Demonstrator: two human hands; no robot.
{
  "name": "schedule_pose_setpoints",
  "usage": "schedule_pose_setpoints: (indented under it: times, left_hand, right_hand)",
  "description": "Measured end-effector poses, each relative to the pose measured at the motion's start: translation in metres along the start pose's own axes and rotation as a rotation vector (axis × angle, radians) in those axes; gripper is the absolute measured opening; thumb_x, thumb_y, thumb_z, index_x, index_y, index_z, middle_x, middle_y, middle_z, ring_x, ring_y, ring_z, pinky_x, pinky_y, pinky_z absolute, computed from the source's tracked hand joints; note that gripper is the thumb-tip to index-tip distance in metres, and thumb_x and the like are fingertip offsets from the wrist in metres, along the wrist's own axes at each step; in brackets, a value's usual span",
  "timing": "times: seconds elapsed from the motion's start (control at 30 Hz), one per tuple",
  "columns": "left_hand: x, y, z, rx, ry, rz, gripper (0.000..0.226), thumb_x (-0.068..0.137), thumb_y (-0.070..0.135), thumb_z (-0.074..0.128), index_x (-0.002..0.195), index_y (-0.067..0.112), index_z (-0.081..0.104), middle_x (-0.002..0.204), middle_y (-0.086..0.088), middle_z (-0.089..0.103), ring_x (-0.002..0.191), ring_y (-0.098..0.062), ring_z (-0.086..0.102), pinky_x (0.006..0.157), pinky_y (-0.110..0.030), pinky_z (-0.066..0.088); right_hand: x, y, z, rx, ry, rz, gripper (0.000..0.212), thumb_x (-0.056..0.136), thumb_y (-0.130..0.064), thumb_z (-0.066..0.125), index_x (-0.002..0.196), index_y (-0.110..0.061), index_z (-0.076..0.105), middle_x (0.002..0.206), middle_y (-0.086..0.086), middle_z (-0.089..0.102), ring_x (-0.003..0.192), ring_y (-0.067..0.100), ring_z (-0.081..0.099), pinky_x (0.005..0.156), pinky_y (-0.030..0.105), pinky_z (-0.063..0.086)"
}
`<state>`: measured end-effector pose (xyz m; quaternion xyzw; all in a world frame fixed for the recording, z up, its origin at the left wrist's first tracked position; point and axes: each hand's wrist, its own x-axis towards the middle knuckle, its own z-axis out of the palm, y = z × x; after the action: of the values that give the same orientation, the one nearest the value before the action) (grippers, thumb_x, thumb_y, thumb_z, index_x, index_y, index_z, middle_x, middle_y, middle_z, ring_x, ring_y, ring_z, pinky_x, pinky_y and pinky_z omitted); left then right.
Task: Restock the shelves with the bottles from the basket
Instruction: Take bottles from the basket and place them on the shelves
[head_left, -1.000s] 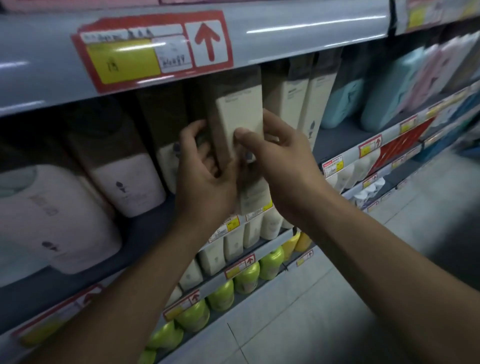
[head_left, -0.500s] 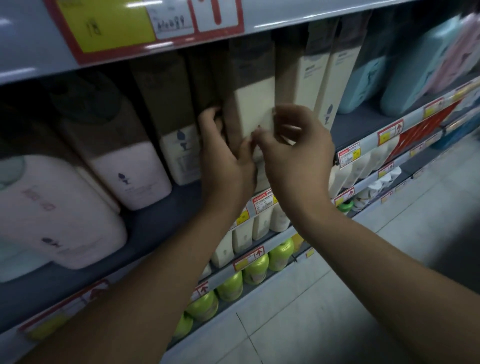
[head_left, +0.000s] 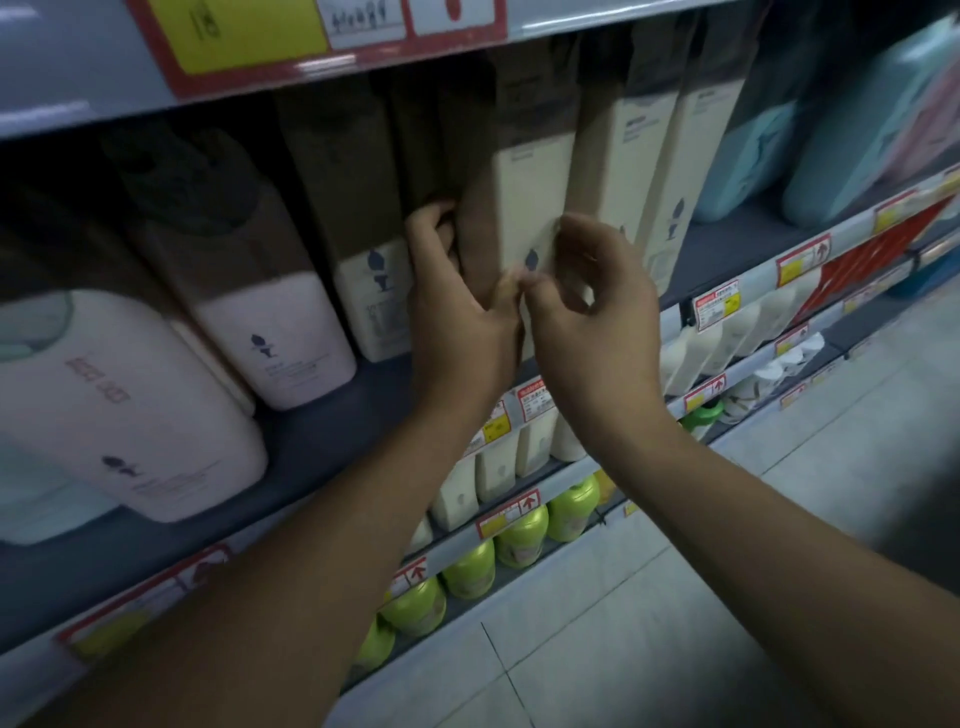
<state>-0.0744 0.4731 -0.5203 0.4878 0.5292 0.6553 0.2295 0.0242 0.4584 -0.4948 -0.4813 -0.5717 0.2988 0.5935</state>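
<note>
A tall cream bottle (head_left: 527, 208) with a dark brown top and a small dark emblem stands upright on the grey shelf (head_left: 322, 431), near its front edge, between matching bottles; the left hand (head_left: 457, 306) grips its left side, fingers curled behind it; the right hand (head_left: 592, 306) pinches its front lower face, fingers loosely bent.
</note>
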Motion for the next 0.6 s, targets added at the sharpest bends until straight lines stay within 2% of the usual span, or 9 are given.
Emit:
schedule_pose_setpoints:
  times: [0.1, 0.23, 0.3, 0.33, 0.4, 0.5, 0.53, 0.6]
  left_hand:
    - [-0.002, 0.002, 0.004, -0.010, 0.044, -0.030, 0.065, 0.083, 0.002, 0.070, 0.135, 0.028, 0.040, 0.141, -0.014, 0.061, 0.132, -0.025, 0.062, 0.111, -0.053, 0.050]
    - [-0.003, 0.007, 0.003, -0.053, 0.060, -0.047, 0.065, 0.081, 0.003, 0.068, 0.125, 0.045, 0.044, 0.142, -0.013, 0.060, 0.131, -0.028, 0.062, 0.111, -0.057, 0.048]
    - [-0.004, 0.014, 0.003, -0.101, 0.048, -0.070, 0.058, 0.079, 0.011, 0.069, 0.121, 0.044, 0.046, 0.140, -0.013, 0.061, 0.128, -0.028, 0.063, 0.110, -0.058, 0.050]
    - [-0.006, 0.019, 0.002, -0.123, 0.054, -0.093, 0.053, 0.076, 0.021, 0.068, 0.120, 0.042, 0.046, 0.139, -0.012, 0.061, 0.128, -0.028, 0.063, 0.110, -0.057, 0.050]
    - [-0.007, 0.022, 0.001, -0.167, 0.051, -0.113, 0.053, 0.068, 0.036, 0.064, 0.118, 0.043, 0.048, 0.140, -0.010, 0.061, 0.129, -0.028, 0.062, 0.111, -0.055, 0.049]
    - [-0.003, 0.013, -0.001, -0.164, 0.015, -0.081, 0.057, 0.071, 0.031, 0.064, 0.116, 0.062, 0.047, 0.143, -0.009, 0.058, 0.130, -0.027, 0.062, 0.110, -0.058, 0.049]
    - [-0.003, 0.013, -0.001, -0.151, 0.005, -0.088, 0.057, 0.072, 0.031, 0.065, 0.117, 0.062, 0.047, 0.145, -0.009, 0.058, 0.131, -0.028, 0.061, 0.110, -0.058, 0.049]
    - [-0.006, 0.015, -0.003, -0.113, -0.009, -0.099, 0.064, 0.074, 0.034, 0.065, 0.133, 0.050, 0.046, 0.148, -0.009, 0.055, 0.134, -0.027, 0.059, 0.112, -0.055, 0.048]
  right_hand:
    - [0.001, 0.000, 0.000, -0.050, 0.004, -0.017, 0.041, 0.093, -0.002, 0.069, 0.134, -0.006, 0.063, 0.129, 0.008, 0.064, 0.120, 0.012, 0.062, 0.097, 0.013, 0.052]
    - [-0.002, -0.006, 0.002, -0.101, 0.004, -0.014, 0.046, 0.094, -0.009, 0.069, 0.139, -0.009, 0.061, 0.128, 0.002, 0.059, 0.113, 0.006, 0.059, 0.105, 0.028, 0.052]
    - [-0.005, -0.009, 0.006, -0.079, 0.015, -0.022, 0.048, 0.093, -0.012, 0.067, 0.140, -0.009, 0.060, 0.128, 0.000, 0.055, 0.112, 0.009, 0.060, 0.106, 0.034, 0.054]
    - [-0.008, -0.010, 0.007, -0.068, 0.024, -0.023, 0.048, 0.092, -0.012, 0.066, 0.140, -0.009, 0.059, 0.128, 0.000, 0.054, 0.112, 0.011, 0.061, 0.105, 0.036, 0.054]
    - [-0.011, -0.011, 0.007, -0.071, 0.024, -0.025, 0.047, 0.094, -0.010, 0.066, 0.140, -0.009, 0.057, 0.131, 0.002, 0.053, 0.111, 0.010, 0.060, 0.105, 0.035, 0.054]
    - [-0.011, -0.009, 0.005, -0.096, -0.005, -0.027, 0.048, 0.096, -0.011, 0.066, 0.143, -0.012, 0.055, 0.134, 0.002, 0.052, 0.109, 0.000, 0.056, 0.106, 0.030, 0.053]
    - [-0.010, -0.009, 0.004, -0.099, -0.012, -0.022, 0.049, 0.096, -0.012, 0.067, 0.143, -0.013, 0.055, 0.135, 0.003, 0.053, 0.107, -0.004, 0.056, 0.105, 0.027, 0.052]
    - [-0.010, -0.011, 0.002, -0.107, -0.023, -0.009, 0.048, 0.097, -0.014, 0.066, 0.143, -0.015, 0.055, 0.135, 0.002, 0.053, 0.104, -0.014, 0.054, 0.102, 0.019, 0.051]
